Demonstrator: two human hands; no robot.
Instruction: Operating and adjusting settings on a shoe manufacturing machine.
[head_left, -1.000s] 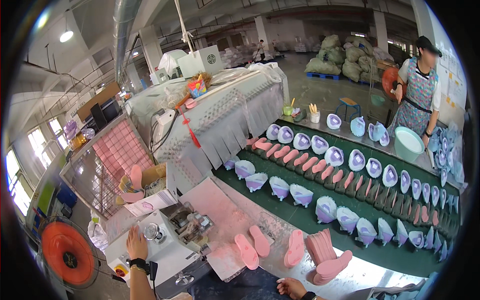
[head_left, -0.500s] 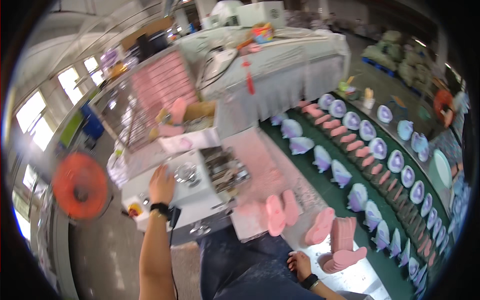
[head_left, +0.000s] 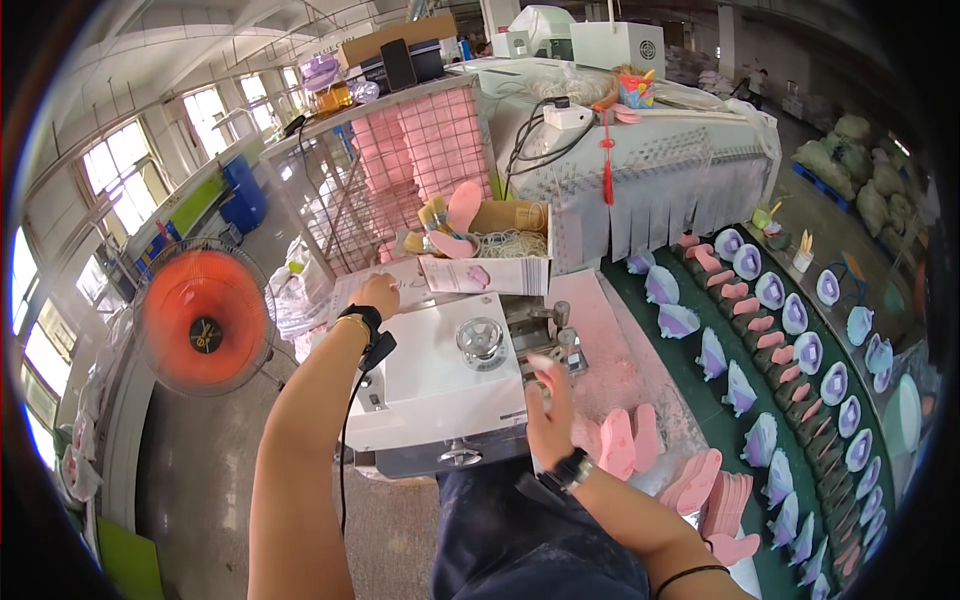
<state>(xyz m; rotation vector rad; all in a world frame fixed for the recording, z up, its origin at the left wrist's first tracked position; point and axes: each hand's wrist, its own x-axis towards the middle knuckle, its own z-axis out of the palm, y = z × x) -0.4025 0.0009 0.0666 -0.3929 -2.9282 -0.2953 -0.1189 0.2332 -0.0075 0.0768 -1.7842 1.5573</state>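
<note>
A white boxy machine (head_left: 430, 385) with a round metal handwheel (head_left: 480, 342) on top stands in front of me. My left hand (head_left: 376, 296) is at its far left corner, fingers curled in; anything inside them is hidden. Beside the metal rollers and brackets (head_left: 545, 325) on the machine's right side is my right hand (head_left: 549, 415). Its fingers are stretched out, slightly blurred, with nothing in them. Pink shoe soles (head_left: 617, 443) lie to the right of that hand, and more are stacked (head_left: 727, 503) nearer me.
Behind the machine sits a carton (head_left: 490, 274) holding brushes and string. An orange fan (head_left: 205, 320) stands at left. A wire rack (head_left: 430, 140) holds pink sheets. On the right, a green conveyor (head_left: 690, 350) carries purple shoe pieces (head_left: 740, 388) and pink soles.
My left hand has moved from the machine's top to its far corner. My right hand has risen from my lap to the metal rollers. The view has shifted left.
</note>
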